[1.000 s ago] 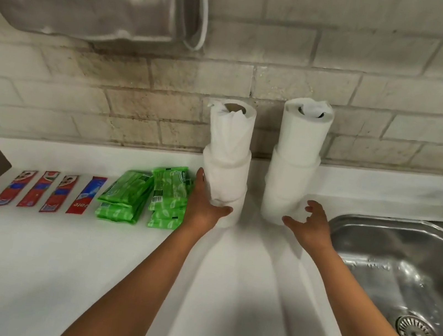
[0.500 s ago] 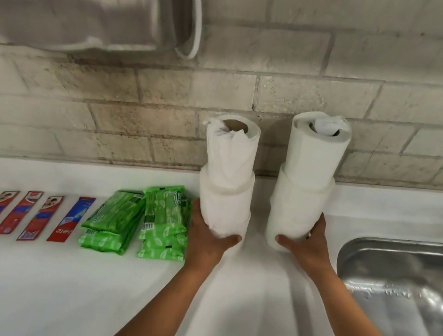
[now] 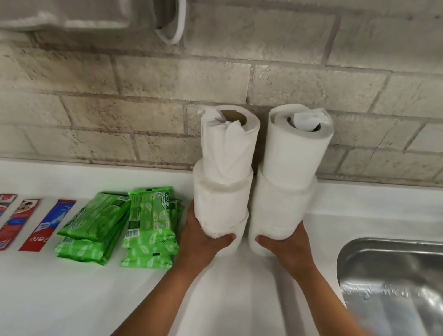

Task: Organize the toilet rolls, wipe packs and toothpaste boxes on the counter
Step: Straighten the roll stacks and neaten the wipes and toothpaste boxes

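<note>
Left hand (image 3: 198, 244) and right hand (image 3: 290, 250), fingers curled round bases of two stacked white toilet-roll columns (image 3: 222, 185) on white surface (image 3: 48, 300). Risk: top rolls toppling toward steel sink (image 3: 397, 297) if jolted.

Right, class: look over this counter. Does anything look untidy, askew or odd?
Mostly neat. The left toilet-roll stack has a loose sheet hanging down its top roll; the right stack's top roll has paper stuffed in its core. One toothpaste box, nearest the wipe packs, shows a different face from the other three.
</note>
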`<state>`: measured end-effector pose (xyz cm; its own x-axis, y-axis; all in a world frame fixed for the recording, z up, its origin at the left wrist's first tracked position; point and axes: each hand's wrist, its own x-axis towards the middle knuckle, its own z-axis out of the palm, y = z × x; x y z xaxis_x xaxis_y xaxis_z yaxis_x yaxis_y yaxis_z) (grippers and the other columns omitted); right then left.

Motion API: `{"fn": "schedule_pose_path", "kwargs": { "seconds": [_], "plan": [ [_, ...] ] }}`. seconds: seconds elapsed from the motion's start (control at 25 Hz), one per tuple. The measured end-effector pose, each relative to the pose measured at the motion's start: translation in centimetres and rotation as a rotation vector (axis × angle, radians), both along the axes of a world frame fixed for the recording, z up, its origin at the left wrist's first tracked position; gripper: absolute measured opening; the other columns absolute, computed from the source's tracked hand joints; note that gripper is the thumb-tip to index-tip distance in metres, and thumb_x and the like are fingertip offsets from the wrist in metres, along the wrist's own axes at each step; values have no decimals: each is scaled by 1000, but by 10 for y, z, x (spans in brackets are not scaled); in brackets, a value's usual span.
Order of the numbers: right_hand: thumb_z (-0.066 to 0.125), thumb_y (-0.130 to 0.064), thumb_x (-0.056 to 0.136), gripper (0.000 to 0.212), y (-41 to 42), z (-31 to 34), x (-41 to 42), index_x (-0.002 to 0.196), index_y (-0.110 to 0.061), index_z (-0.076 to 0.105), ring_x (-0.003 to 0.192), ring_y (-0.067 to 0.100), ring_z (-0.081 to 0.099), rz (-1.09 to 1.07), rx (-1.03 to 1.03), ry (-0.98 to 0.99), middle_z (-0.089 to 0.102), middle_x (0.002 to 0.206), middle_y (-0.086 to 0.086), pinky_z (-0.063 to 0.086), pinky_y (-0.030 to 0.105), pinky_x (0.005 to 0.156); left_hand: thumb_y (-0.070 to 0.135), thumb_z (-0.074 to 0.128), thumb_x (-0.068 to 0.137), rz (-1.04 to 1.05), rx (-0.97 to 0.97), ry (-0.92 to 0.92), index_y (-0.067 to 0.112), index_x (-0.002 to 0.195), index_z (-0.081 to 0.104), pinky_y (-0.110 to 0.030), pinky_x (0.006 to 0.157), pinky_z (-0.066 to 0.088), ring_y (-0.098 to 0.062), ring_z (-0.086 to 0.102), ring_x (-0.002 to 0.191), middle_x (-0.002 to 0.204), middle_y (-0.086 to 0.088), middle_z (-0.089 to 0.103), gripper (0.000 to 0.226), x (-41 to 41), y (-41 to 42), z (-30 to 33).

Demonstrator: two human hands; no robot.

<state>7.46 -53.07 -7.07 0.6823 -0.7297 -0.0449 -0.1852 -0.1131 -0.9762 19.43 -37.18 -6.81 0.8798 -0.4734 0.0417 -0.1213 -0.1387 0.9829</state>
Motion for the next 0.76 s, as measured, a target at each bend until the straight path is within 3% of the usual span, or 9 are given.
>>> {"fn": "schedule_pose_path", "kwargs": {
  "seconds": [0.08,0.2,0.32,0.44,0.52,0.6,0.72,0.76],
  "plan": [
    [91,-36,40,98,5,-3,4,128,-27,48,117,15,58,39,-14,-20,61,127,-4,47,47,99,34,85,39,-35,-1,21,14,130,42,-20,90,46,-11,58,115,123,5,60,102,4,-3,-1],
    [89,-36,40,98,9,-4,9,128,-25,47,116,14,58,38,-6,-52,62,126,-3,47,49,99,33,84,38,-68,-9,45,15,129,42,-19,87,45,-10,57,114,119,9,59,101,8,-3,1],
    [89,-34,39,100,13,2,7,129,-26,44,117,9,57,56,2,-75,60,127,-6,48,44,99,33,87,40,-80,-2,21,18,132,40,-31,96,46,-12,55,120,127,6,58,104,7,-1,4],
    [87,-33,37,111,14,14,-2,134,-27,33,122,-2,49,41,-9,-121,49,134,-8,46,28,99,48,85,49,-48,-39,-41,24,142,26,-42,110,37,-11,41,134,145,5,43,113,-3,6,12],
    [84,-40,39,123,12,25,-7,143,-25,21,133,9,38,-5,-87,-136,37,145,-4,36,34,110,55,76,58,0,-78,-87,27,146,17,-44,116,29,-11,30,141,153,3,30,110,-7,9,24],
    [82,-41,42,122,7,38,-6,145,-24,19,134,12,37,2,-140,-169,35,147,-4,34,35,111,50,75,61,3,-110,-155,22,146,18,-39,115,31,-11,33,139,151,2,33,106,-1,9,40],
    [85,-33,44,116,3,59,1,143,-26,23,121,-8,45,63,-123,-189,43,139,-10,43,15,98,30,81,63,-62,-101,-208,20,144,20,-7,102,35,3,44,125,139,10,44,102,11,3,63],
    [86,-30,45,114,2,64,4,142,-26,25,118,-11,46,81,-119,-190,44,137,-11,44,15,97,24,83,63,-75,-80,-208,22,146,17,1,94,35,7,44,119,133,13,46,106,14,1,67]
  ]
}}
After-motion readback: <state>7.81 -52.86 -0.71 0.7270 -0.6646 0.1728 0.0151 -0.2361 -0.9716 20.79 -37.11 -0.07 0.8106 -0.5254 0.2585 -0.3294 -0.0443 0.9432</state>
